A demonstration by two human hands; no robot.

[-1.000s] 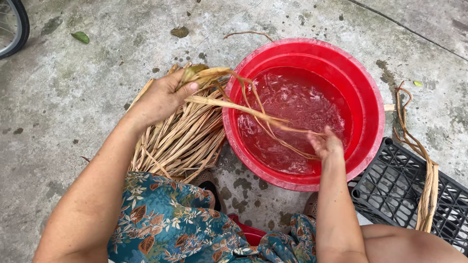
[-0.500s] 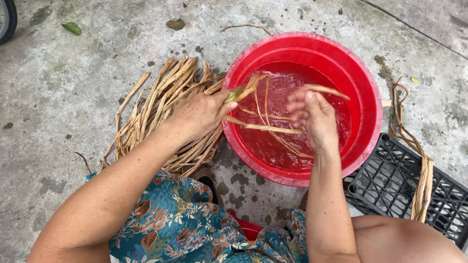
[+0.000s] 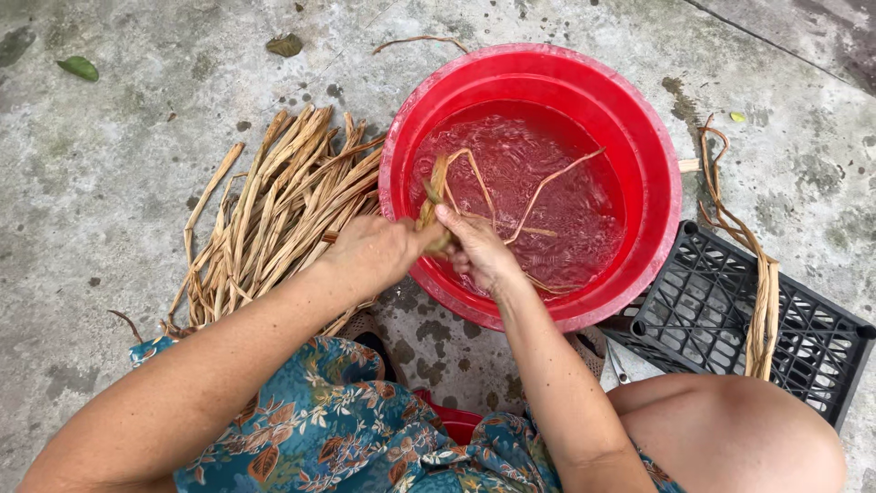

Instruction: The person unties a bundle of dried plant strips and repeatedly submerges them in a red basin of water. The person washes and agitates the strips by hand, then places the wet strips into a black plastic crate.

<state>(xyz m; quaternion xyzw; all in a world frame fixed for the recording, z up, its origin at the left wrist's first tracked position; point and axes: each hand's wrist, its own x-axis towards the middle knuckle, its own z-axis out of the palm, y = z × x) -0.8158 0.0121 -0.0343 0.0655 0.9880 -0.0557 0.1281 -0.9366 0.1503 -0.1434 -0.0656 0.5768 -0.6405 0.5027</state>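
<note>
Nearest to the camera, a blue flowered garment [image 3: 310,429] and a bare knee [image 3: 730,438] are seen at the bottom of the view. Just beyond them, the two forearms are brought together over the near rim of the red basin [image 3: 639,137]. The left hand [image 3: 370,251] is clenched around the lower end of a small bunch of wet straw strips [image 3: 436,196], and the right hand [image 3: 479,251] is closed on the same bunch from the other side, with the thumb laid over it. The bunch is held at the near left part of the basin, touching the water [image 3: 566,219]; several loose strands are spread from it across the surface.

To the left, a pile of dry straw strips [image 3: 274,210] is laid on the concrete floor [image 3: 109,183], just beside the basin. To the right, a black plastic crate [image 3: 730,319] is placed against the basin, and a few long strips [image 3: 757,292] are hung over its edge. Farther away, two fallen leaves are seen on the floor.

As a judgement, the thin loose strands could be torn or could slip out of the bunch if it is twisted too strongly, because only one end is gripped. Water could also be splashed over the near rim onto the garment, since the hands are worked very close to it.
</note>
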